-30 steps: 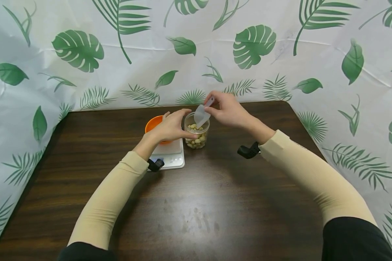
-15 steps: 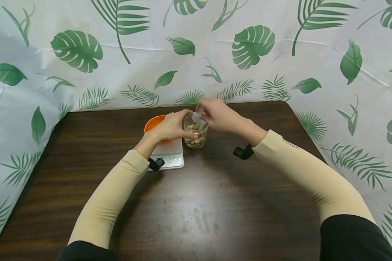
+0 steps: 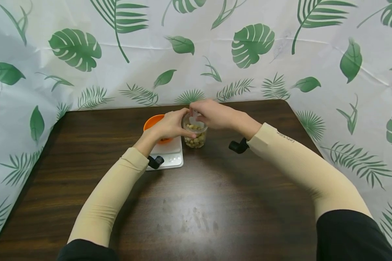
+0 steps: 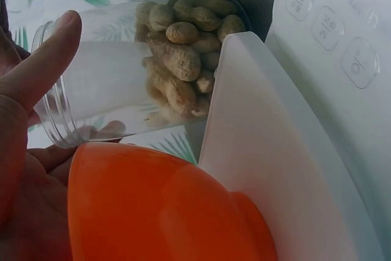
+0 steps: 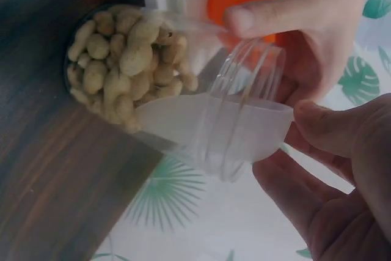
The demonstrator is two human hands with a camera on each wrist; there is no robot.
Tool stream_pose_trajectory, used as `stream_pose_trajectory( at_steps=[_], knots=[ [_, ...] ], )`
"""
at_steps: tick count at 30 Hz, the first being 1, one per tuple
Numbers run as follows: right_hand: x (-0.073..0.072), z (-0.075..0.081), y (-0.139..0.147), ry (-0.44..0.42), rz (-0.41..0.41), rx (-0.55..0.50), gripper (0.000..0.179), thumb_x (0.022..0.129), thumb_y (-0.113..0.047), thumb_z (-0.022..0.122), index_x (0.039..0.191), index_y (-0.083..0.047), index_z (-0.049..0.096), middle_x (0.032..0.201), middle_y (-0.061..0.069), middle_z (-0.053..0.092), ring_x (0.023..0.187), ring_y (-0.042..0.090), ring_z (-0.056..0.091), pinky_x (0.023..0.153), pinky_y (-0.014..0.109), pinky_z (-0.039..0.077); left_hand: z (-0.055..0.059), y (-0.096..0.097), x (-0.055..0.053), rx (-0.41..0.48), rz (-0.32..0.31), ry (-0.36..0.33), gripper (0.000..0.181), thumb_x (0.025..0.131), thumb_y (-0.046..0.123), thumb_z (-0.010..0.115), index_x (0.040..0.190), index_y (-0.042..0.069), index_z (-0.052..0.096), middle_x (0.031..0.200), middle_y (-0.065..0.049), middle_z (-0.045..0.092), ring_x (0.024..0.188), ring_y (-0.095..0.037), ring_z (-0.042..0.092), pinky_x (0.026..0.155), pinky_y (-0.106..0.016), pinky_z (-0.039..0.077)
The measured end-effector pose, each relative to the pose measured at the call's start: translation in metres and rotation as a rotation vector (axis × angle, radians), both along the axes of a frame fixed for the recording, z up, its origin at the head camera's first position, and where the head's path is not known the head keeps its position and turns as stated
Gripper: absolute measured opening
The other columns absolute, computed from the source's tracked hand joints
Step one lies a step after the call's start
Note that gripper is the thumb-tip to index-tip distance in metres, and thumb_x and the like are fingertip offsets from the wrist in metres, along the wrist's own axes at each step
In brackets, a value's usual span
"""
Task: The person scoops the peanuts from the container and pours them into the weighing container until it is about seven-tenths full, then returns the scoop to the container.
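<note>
The clear threaded jar point(image 5: 219, 157), on the desk point(image 3: 248, 203) between the hands, is probably rigid and slick, best held round its neck, where the left hand point(image 3: 171, 125) grips it between thumb and fingers. The translucent scoop point(image 5: 177, 117), pinched by the right hand point(image 3: 217, 114), looks light and thin; a second ago it stood well above the rim, now it sits deeper, reaching the likely brittle-shelled peanuts point(image 5: 122, 65)
</note>
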State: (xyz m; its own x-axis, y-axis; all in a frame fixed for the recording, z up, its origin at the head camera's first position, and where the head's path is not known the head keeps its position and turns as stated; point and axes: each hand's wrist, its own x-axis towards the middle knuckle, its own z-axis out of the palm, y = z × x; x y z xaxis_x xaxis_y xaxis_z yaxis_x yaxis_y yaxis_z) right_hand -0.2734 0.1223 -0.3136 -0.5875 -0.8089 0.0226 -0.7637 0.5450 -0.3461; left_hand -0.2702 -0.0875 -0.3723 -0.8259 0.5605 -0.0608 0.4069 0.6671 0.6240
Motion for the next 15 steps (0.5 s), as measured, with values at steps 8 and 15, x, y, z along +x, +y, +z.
stream_pose_trajectory(
  at_steps=[8, 15],
  knots=[
    [-0.005, -0.005, 0.004, -0.049, -0.039, -0.028, 0.013, 0.101, -0.003, 0.064, 0.113, -0.005, 0.063, 0.109, 0.009, 0.068, 0.100, 0.025, 0.067, 0.084, 0.040, 0.055, -0.002, 0.002, -0.001, 0.008, 0.000, 0.002, 0.089, 0.083, 0.045, 0.086, 0.152, 0.009, 0.043, 0.129, -0.009, 0.063, 0.118, -0.030, 0.055, 0.109, -0.050, 0.033],
    [-0.003, -0.012, 0.007, -0.030, -0.071, -0.136, 0.013, 0.099, -0.003, 0.066, 0.111, 0.001, 0.062, 0.105, 0.013, 0.070, 0.097, 0.027, 0.070, 0.082, 0.041, 0.057, -0.001, 0.001, -0.001, 0.006, -0.006, 0.017, 0.086, 0.084, 0.046, 0.085, 0.150, 0.010, 0.046, 0.132, -0.009, 0.061, 0.119, -0.032, 0.052, 0.113, -0.052, 0.024]
  ],
)
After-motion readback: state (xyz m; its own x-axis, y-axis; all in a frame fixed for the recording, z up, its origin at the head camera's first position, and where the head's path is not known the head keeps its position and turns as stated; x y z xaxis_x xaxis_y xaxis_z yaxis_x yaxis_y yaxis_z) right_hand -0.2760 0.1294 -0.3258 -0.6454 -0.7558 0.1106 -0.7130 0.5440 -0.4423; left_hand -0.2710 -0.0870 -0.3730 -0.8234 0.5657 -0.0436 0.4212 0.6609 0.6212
